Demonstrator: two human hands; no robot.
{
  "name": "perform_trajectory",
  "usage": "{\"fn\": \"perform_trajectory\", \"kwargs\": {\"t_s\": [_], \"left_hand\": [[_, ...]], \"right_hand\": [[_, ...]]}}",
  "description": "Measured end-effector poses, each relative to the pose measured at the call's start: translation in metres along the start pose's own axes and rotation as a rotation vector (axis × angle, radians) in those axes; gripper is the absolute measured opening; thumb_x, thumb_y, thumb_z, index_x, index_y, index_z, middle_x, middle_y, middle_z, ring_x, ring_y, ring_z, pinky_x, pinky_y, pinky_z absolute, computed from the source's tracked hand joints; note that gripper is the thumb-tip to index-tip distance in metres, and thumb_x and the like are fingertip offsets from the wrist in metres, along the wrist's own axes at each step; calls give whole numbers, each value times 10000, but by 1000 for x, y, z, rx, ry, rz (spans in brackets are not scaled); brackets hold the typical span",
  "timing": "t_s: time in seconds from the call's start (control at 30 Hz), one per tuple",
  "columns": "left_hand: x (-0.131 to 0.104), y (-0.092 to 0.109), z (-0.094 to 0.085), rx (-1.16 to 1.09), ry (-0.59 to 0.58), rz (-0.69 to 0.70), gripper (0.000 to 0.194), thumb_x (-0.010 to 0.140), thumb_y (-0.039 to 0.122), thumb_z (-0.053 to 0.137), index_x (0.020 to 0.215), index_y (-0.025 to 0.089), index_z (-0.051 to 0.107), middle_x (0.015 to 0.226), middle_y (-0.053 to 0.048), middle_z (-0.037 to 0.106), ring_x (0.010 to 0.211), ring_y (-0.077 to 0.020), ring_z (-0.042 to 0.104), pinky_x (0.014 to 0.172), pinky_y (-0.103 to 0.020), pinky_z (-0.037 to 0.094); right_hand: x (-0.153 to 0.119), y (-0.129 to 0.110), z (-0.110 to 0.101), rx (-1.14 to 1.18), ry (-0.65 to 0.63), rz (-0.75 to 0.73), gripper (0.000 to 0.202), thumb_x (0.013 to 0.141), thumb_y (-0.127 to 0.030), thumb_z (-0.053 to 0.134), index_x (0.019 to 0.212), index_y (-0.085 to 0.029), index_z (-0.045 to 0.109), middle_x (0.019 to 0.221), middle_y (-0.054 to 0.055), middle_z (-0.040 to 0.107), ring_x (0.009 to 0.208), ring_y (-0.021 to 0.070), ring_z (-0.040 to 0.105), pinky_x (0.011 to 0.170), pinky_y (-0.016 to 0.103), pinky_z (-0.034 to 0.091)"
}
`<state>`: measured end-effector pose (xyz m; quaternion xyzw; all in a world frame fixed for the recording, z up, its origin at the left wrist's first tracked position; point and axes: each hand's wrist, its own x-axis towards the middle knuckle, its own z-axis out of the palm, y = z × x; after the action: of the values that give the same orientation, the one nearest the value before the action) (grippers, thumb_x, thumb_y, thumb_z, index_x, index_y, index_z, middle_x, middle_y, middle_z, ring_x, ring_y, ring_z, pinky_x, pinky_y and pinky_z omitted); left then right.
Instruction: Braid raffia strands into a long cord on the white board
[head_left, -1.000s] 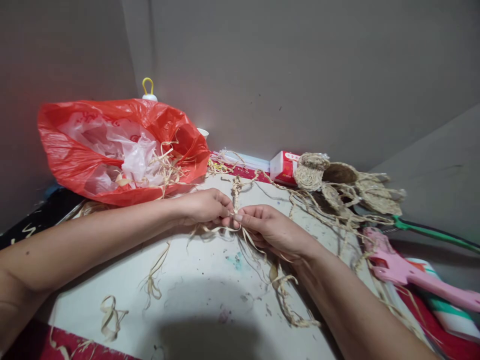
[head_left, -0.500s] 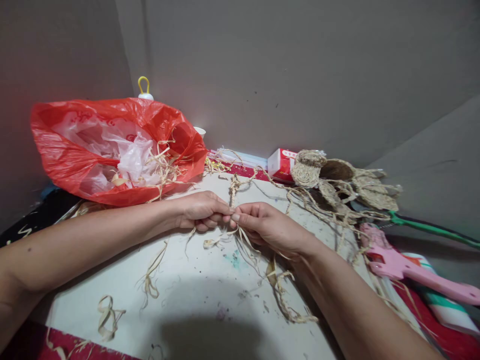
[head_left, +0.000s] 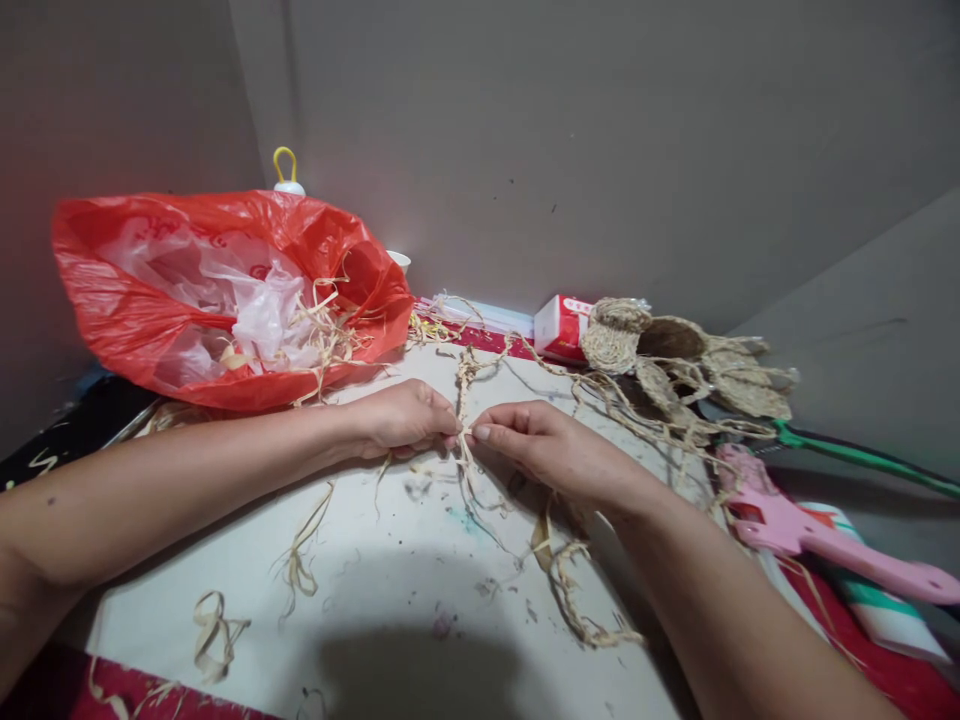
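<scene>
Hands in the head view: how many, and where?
2. The left hand is just left of the braided fibre cord, the right hand just right of it, both touching its near end. No third hand shows.

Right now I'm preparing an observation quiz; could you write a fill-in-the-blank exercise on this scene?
The thin, braided tan straw cord lies ____ the bare left hand and the bare right hand.
The large, gaping plastic bag near the left hand is coloured ____.
The long pink plastic tool lies on the person's ____ side.

Missing words: between; red; right.
</scene>
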<state>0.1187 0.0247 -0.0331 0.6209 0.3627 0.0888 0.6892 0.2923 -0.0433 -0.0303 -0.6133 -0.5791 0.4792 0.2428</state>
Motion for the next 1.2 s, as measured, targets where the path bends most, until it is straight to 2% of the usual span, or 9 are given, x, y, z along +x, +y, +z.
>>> {"fn": "perform_trajectory", "kwargs": {"t_s": [0.1,0.23,0.3,0.43,0.57,0.7,0.8,1.03,1.2], "left_hand": [[-2,-2,3,105,48,37,193,749,197,520,561,162,536,350,77,332,302,-56,244,322,-196,134],[-3,-4,8,104,100,133,205,765,213,526,574,144,555,390,76,388,333,-39,262,352,-183,156],[-3,-6,9,52,120,153,210,772,187,511,571,139,550,397,77,392,341,-32,252,362,-183,153],[-3,-10,10,-34,137,121,233,766,146,486,535,169,481,366,83,336,316,-45,236,348,-206,128],[-2,-13,7,-159,100,108,281,755,136,501,495,186,408,361,80,305,300,-51,234,331,-216,143],[-2,-12,6,-289,45,55,293,743,99,492,482,182,388,356,79,295,290,-42,200,321,-211,118],[-3,-10,7,-367,32,6,305,741,80,494,483,179,365,369,85,275,301,-32,181,327,-196,99],[-5,-11,9,-361,25,21,378,801,157,548,468,178,370,339,84,260,290,-34,179,331,-199,111],[-5,-14,9,-279,49,33,261,797,191,569,543,147,532,354,63,365,294,-50,246,330,-212,124]], "right_hand": [[1,-1,2,27,60,1,237,761,-386,602,684,-162,604,546,-39,452,471,87,350,438,209,277],[0,-4,15,222,91,30,227,779,-367,566,648,-182,553,447,-82,340,404,77,240,397,216,188],[-1,-7,24,214,159,21,229,794,-354,535,634,-190,545,426,-84,319,392,81,222,396,227,166],[-5,-11,40,-64,347,-80,273,827,-300,483,571,-206,482,465,-44,395,422,102,306,430,247,221],[-10,-16,50,-469,432,-155,267,865,-249,428,611,-205,494,564,30,558,516,155,455,509,274,282],[-16,-21,58,-880,449,-64,240,892,-232,413,803,-185,630,643,108,678,539,216,567,524,311,235],[-17,-23,62,-1033,435,-66,233,902,-226,426,895,-181,655,674,125,712,555,239,625,515,320,205],[-19,-19,65,-1133,395,-131,202,907,-180,438,953,-145,632,747,146,736,592,243,667,485,313,224],[-24,-26,73,-1100,290,-216,215,889,-135,432,889,-138,646,735,139,724,565,227,638,491,318,228]]}}
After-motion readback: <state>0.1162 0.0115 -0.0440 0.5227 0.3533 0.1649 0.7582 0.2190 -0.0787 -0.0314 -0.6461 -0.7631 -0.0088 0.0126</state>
